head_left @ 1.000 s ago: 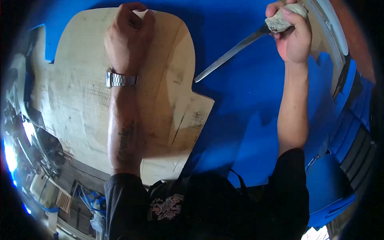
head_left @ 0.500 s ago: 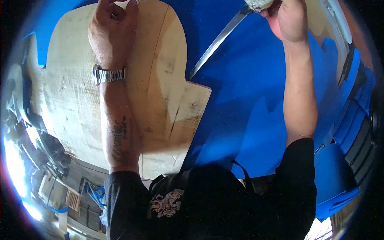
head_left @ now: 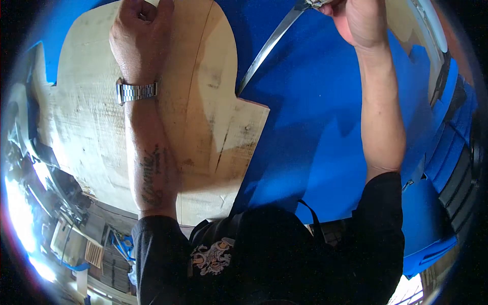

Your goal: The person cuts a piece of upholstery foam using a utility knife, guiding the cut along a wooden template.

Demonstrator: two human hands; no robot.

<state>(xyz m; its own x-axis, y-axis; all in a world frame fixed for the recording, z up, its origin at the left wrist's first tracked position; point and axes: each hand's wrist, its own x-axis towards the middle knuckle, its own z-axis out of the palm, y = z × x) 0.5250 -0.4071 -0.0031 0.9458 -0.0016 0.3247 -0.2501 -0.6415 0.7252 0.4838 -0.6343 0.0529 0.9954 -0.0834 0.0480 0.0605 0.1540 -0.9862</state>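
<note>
A long-bladed knife (head_left: pixel 273 44) with a pale wrapped handle is in my right hand (head_left: pixel 362 23), whose fingers are closed round the handle at the top edge. The blade slants down to the left, its tip at the inner corner of a notch in a flat wooden template (head_left: pixel 213 147). This template has a curved outline and lies on blue sheet material (head_left: pixel 315 127). Over the upper part of the template, my left hand (head_left: pixel 137 38) is closed with its fingers curled. The frame's top edge cuts off part of it, so anything in those fingers is hidden.
Stacked blue and black layers (head_left: pixel 452 168) stand at the right edge. Blue material (head_left: pixel 427 223) hangs down at lower right. Beyond the template's left side are a wooden-slatted item (head_left: pixel 94 253) and other clutter, with bright light at the far left.
The knife and my right hand have shifted slightly up and left, bringing the blade closer to the template's curved edge. My left hand has moved slightly left.
</note>
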